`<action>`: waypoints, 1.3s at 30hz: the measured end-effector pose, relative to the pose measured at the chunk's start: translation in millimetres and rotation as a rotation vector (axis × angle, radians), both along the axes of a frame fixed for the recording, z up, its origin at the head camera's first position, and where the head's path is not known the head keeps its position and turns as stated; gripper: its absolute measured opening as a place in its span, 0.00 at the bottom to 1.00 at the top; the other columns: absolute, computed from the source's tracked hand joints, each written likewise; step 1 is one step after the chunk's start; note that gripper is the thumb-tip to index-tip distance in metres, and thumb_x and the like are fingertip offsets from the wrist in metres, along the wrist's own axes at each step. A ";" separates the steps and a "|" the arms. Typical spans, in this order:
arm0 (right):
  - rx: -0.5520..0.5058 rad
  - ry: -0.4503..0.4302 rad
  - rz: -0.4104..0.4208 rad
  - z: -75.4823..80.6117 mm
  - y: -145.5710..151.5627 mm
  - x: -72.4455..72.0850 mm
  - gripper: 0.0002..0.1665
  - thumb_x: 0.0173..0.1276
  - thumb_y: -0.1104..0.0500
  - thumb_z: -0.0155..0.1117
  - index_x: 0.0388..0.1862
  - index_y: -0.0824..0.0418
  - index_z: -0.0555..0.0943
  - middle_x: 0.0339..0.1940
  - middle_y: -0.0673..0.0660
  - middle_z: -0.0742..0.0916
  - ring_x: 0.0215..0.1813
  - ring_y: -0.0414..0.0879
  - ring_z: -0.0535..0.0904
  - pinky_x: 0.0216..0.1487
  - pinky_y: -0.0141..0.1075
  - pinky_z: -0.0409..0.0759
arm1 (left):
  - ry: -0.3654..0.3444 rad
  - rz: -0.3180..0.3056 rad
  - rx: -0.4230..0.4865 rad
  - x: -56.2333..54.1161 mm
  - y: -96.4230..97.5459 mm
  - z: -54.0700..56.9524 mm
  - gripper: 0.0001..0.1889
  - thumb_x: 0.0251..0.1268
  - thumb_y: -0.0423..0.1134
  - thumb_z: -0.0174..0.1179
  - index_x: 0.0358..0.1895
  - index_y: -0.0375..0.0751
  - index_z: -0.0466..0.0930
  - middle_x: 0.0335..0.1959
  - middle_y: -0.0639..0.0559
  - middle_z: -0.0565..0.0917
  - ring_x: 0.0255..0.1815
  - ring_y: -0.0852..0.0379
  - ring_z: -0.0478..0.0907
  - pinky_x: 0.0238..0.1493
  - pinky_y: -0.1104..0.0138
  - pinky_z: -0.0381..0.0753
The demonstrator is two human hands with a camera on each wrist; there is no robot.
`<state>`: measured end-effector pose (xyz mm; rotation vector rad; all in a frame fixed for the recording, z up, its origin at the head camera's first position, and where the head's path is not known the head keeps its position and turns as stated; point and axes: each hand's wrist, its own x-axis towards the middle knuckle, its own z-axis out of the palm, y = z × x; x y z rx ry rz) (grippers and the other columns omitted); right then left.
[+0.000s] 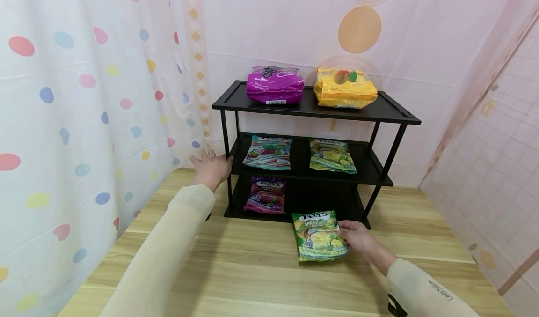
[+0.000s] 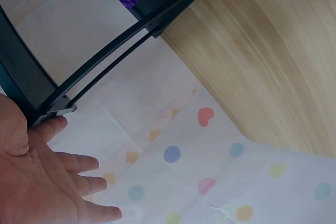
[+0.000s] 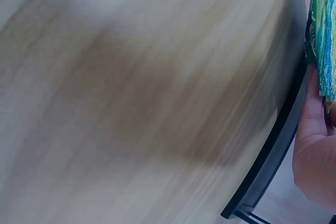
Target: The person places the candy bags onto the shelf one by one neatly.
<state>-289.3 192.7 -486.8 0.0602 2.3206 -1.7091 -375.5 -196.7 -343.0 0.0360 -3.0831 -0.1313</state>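
My right hand [image 1: 358, 237] grips the right edge of a green and yellow Fox's candy bag [image 1: 319, 236], just in front of the bottom shelf. In the right wrist view the bag [image 3: 324, 40] shows edge-on, with the fingers along its side. My left hand [image 1: 211, 167] touches the left side of the black three-tier rack [image 1: 301, 179] at the middle shelf. Its fingers are spread in the left wrist view, where the hand [image 2: 47, 177] lies against the rack's frame. A purple Fox's berries bag [image 1: 266, 195] lies on the bottom shelf's left part.
The middle shelf holds a teal Fox's bag [image 1: 268, 153] and a green-yellow Fox's bag [image 1: 332, 156]. On top stand a purple bag [image 1: 275, 85] and a yellow bag [image 1: 345, 88]. The rack stands on a wooden table [image 1: 252, 279] between patterned curtains [image 1: 97, 97].
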 end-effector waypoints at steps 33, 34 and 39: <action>0.082 0.003 -0.075 9.4 13.0 -42.0 0.29 0.79 0.66 0.40 0.74 0.79 0.55 0.70 0.77 0.65 0.66 0.67 0.68 0.59 0.54 0.74 | 0.006 0.013 0.003 -3.6 -0.9 -3.3 0.29 0.83 0.50 0.29 0.74 0.37 0.64 0.75 0.24 0.51 0.76 0.26 0.43 0.66 0.28 0.39; 0.085 0.003 -0.075 8.8 12.9 -43.2 0.29 0.79 0.66 0.40 0.74 0.79 0.55 0.70 0.77 0.65 0.66 0.67 0.68 0.58 0.54 0.74 | 0.005 0.013 0.004 -3.5 -0.9 -3.1 0.29 0.83 0.50 0.29 0.74 0.37 0.64 0.75 0.24 0.51 0.76 0.26 0.43 0.66 0.28 0.39; 0.115 0.008 -0.078 6.3 11.4 -48.2 0.29 0.79 0.66 0.41 0.74 0.79 0.56 0.69 0.77 0.66 0.64 0.66 0.71 0.55 0.52 0.76 | -0.001 0.011 0.010 -3.9 -1.1 -3.0 0.29 0.83 0.50 0.29 0.74 0.36 0.63 0.75 0.24 0.50 0.76 0.26 0.42 0.66 0.28 0.38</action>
